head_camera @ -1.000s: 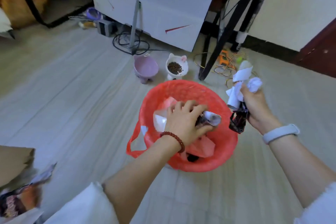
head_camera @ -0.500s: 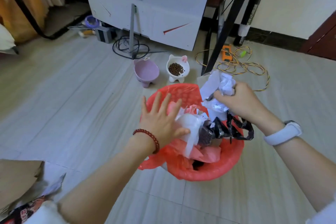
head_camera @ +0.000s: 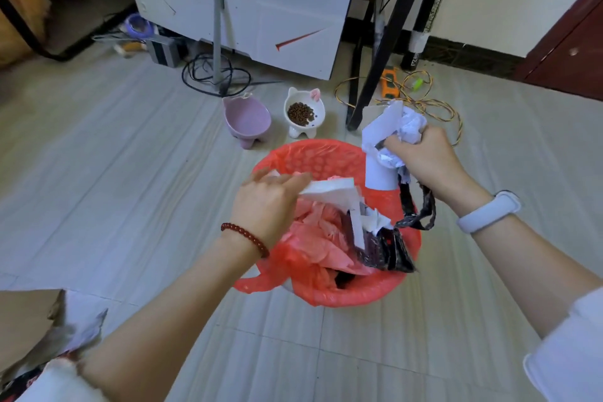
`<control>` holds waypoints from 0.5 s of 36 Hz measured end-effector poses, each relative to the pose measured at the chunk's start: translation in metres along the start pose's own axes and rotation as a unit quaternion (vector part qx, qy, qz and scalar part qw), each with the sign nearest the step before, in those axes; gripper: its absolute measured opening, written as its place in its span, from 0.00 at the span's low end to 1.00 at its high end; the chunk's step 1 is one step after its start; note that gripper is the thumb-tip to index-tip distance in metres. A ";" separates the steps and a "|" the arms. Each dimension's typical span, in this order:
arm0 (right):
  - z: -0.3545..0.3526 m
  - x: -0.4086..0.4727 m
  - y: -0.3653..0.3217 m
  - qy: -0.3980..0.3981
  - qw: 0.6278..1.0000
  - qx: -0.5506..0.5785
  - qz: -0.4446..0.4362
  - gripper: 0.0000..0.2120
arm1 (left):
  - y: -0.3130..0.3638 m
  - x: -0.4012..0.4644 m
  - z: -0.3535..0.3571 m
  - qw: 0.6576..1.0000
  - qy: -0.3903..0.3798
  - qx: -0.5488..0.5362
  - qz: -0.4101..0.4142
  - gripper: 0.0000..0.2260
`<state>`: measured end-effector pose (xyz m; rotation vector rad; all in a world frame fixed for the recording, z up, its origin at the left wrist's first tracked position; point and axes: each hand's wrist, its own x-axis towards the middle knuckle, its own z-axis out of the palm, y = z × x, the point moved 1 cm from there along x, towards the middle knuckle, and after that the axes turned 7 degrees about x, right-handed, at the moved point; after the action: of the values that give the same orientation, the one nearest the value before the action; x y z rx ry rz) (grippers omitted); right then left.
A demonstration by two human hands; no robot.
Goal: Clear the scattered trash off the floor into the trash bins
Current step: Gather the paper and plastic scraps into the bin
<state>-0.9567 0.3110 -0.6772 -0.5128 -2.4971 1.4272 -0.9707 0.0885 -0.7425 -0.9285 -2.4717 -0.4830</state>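
A red trash bin lined with a red plastic bag stands on the floor in the middle of the head view. Inside lie pink plastic, a white paper and a dark wrapper. My left hand hovers over the bin's left side, its fingers fairly straight and lying on the white paper. My right hand is above the bin's right rim and grips a bundle of crumpled white paper. A black plastic strip dangles from it into the bin.
A purple pet bowl and a white cat-eared bowl of kibble stand just behind the bin. A black tripod leg and yellow cable are behind right. Cardboard and a wrapper lie at the lower left.
My left hand let go of the rolled trash into the bin, spread open, then came down on the white paper. My right hand carried its bundle left, over the bin.
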 end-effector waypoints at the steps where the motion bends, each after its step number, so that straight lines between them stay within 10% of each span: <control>1: -0.001 0.001 -0.001 0.012 1.000 0.011 0.001 0.14 | 0.000 0.007 -0.004 1.000 0.028 -0.001 -0.013 0.18; 5: -0.006 0.003 -0.002 0.054 0.997 0.058 0.014 0.11 | 0.007 0.014 -0.008 0.999 0.033 0.024 -0.015 0.24; 12: -0.013 0.003 0.020 -0.006 0.981 0.132 0.139 0.08 | 0.023 -0.029 0.016 0.884 -0.466 0.024 0.041 0.37; 18: -0.019 0.000 0.015 0.053 0.975 0.183 0.113 0.07 | 0.015 -0.030 0.000 0.932 -0.361 -0.010 -0.007 0.37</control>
<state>-0.9471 0.3331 -0.6804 -0.7894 -2.0754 1.8368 -0.9400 0.0837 -0.7558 -1.2702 -3.1235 -0.1773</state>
